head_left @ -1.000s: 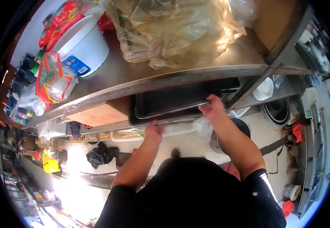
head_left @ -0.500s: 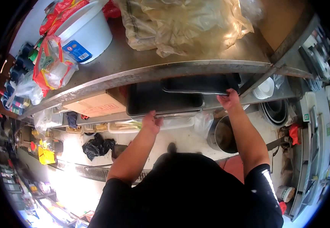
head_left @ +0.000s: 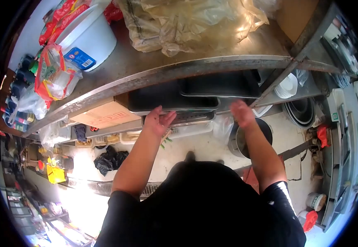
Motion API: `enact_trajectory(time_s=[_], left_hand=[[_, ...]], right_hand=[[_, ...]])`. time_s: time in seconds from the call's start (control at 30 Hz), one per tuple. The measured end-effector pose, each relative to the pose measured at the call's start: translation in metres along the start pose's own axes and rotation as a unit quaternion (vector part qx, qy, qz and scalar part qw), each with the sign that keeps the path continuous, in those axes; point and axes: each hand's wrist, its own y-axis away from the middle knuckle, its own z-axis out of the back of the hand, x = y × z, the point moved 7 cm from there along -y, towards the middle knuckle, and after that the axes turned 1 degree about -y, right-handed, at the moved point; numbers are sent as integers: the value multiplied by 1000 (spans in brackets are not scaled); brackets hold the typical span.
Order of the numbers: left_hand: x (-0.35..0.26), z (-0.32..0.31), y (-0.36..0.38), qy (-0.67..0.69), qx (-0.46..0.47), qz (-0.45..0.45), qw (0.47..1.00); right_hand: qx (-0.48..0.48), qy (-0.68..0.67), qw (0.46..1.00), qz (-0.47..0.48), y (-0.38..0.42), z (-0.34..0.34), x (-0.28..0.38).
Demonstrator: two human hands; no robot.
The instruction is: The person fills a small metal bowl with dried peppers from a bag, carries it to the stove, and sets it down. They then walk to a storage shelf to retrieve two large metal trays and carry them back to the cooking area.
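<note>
Under a steel worktop point(head_left: 154, 72) two black trays sit on the lower shelf. The left black tray point(head_left: 166, 99) rests on a stack of trays; the right black tray point(head_left: 220, 86) lies further right on the shelf. My left hand point(head_left: 159, 120) is open, fingers spread, touching the front rim of the left tray stack. Blurred and with nothing in it, my right hand point(head_left: 241, 113) hangs just below the shelf edge, apart from the right tray.
A white bucket point(head_left: 89, 39), snack bags point(head_left: 53, 76) and a large clear plastic bag point(head_left: 187, 22) lie on the worktop. A cardboard box point(head_left: 104, 115) sits left of the trays. White plates point(head_left: 288, 88), a pot point(head_left: 249, 142) and a black bag point(head_left: 109, 160) are around.
My right hand slid the upper black tray to the right along the shelf, then let go and drew back. My left hand opened at the left tray's rim.
</note>
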Motion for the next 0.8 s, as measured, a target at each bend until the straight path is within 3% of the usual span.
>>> enact_trajectory(time_s=[0.07,0.17,0.2,0.23,0.27,0.33,0.37,0.43,0.53,0.67,0.7,0.73,0.8], left_hand=[[-3,0,-6,3,17,7,1000],[-2,1,-8,-1,11,17,1000],[0,4,-7,-8,-10,21,1000],[0,1,-4,-8,-11,18,1000],[0,-2,-1,-11,-17,13,1000],[-1,-3,2,-15,-25,7,1000],[-2,-4,3,-20,-23,-1,1000],[-6,-2,-1,-23,-21,-9,999],[-8,1,-2,5,-26,12,1000],[-13,-3,1,-3,-33,7,999],[-12,-4,1,0,-37,15,999],[-12,-5,1,-1,-38,18,999],[-20,-16,2,30,42,6,999]], right_hand=[[-37,207,977,-28,-7,27,-41],[-58,314,941,-109,-6,13,-95],[-85,487,868,-40,-10,7,-98],[-109,640,760,32,-12,-6,-94],[-107,639,761,32,-14,-12,-98],[-142,776,611,66,-12,-30,-86],[-141,776,612,66,-14,-30,-88],[-162,801,564,116,-17,-35,-83],[-179,805,564,43,-26,-30,-83],[-200,764,606,94,-41,-23,-76],[-151,644,750,-1,-45,-21,-79],[-98,493,859,-95,-47,-25,-85],[-89,455,880,-109,-45,-37,-72]])
